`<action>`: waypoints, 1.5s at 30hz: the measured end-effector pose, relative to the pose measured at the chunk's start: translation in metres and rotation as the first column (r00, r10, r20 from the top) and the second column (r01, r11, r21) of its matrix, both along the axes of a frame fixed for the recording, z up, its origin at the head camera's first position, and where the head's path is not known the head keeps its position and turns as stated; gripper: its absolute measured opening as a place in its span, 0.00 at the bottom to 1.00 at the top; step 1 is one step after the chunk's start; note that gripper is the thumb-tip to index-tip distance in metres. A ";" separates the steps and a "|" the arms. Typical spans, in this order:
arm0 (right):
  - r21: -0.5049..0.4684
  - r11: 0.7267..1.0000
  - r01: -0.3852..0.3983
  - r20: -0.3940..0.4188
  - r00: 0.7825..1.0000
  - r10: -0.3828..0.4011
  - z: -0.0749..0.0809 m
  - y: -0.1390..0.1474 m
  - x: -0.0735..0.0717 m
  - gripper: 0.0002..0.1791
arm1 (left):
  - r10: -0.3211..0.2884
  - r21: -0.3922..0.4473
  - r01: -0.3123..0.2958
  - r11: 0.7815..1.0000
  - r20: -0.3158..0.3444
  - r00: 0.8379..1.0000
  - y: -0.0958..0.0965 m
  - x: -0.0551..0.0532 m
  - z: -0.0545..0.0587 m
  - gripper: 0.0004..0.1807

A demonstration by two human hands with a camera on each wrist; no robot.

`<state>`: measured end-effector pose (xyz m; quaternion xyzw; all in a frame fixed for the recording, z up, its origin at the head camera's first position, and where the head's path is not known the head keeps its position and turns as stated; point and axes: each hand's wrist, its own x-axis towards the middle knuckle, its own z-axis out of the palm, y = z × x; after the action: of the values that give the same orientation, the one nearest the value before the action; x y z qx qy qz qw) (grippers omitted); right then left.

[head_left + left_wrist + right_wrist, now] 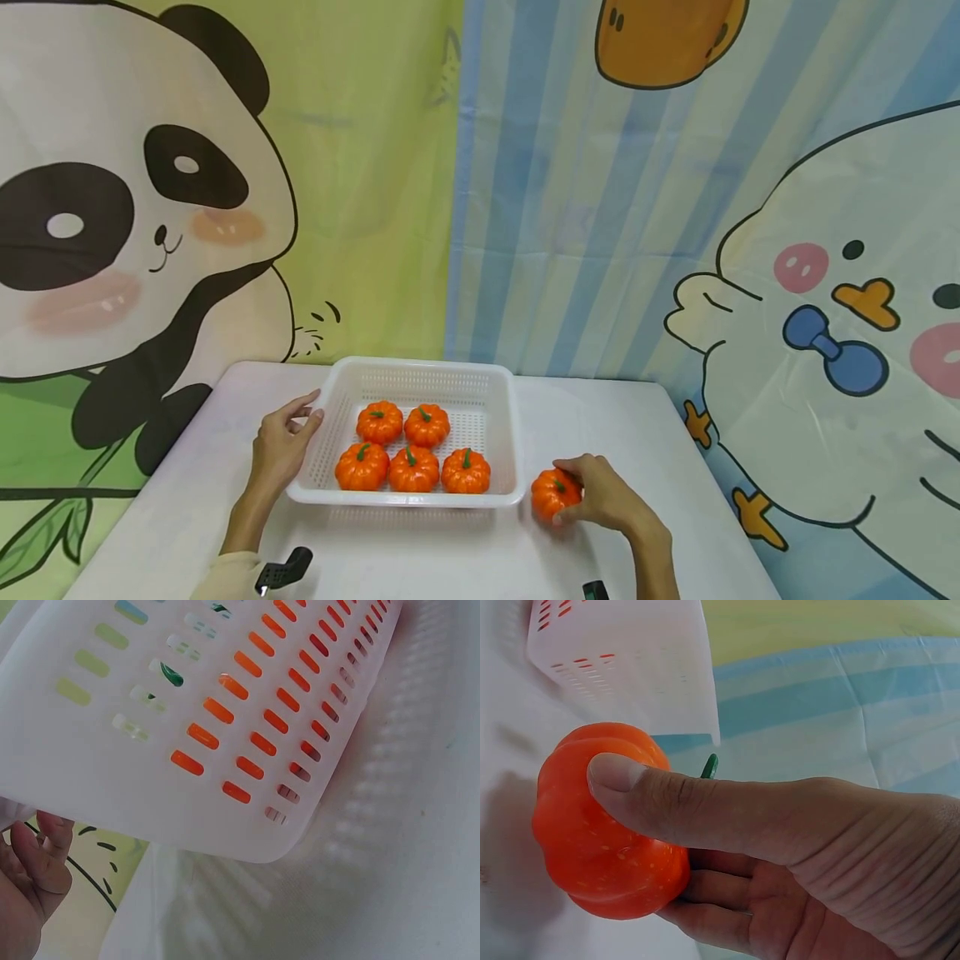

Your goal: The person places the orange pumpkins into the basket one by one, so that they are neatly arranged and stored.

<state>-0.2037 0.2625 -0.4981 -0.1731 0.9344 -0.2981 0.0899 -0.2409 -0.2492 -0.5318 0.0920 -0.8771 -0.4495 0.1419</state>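
A white plastic basket [420, 499] stands on the table with several small orange pumpkins [413, 469] inside, each with a green stem. At its left rim, my left hand [282, 442] holds the edge; the left wrist view shows the fingers [52, 859] of that hand against the rim, part of them hidden. My right hand [611, 492] grips another orange pumpkin [551, 493] to the right of the basket. Its thumb lies across the pumpkin's side in the right wrist view, with the other fingers behind. Whether this pumpkin touches the table, I cannot tell.
The white table [420, 554] reaches back to a wall of printed cloth, with a panda [225, 333] on the left and a white bird [825, 433] on the right. A black device [285, 571] sits at the left wrist.
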 end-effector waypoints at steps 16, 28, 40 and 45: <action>0.010 0.997 0.081 -0.003 0.997 -0.081 0.014 0.002 -0.004 0.43 | -0.005 0.006 0.005 1.000 -0.007 1.000 0.000 0.000 0.000 0.27; 0.020 0.996 0.087 -0.010 0.996 -0.087 0.021 0.000 -0.008 0.43 | 0.004 0.005 -0.004 1.000 -0.008 1.000 0.000 0.000 -0.001 0.27; 0.027 0.993 0.111 -0.033 0.993 -0.110 0.030 0.000 -0.008 0.44 | 0.004 0.005 -0.004 1.000 -0.010 1.000 -0.001 -0.001 -0.001 0.27; 0.033 0.995 0.089 -0.044 0.995 -0.088 0.032 0.001 -0.011 0.43 | 0.003 0.007 -0.003 1.000 0.001 1.000 -0.001 -0.001 -0.002 0.27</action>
<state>-0.2147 0.2631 -0.4659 -0.1364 0.9479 -0.2818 0.0595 -0.2418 -0.2501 -0.5335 0.0940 -0.8754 -0.4525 0.1419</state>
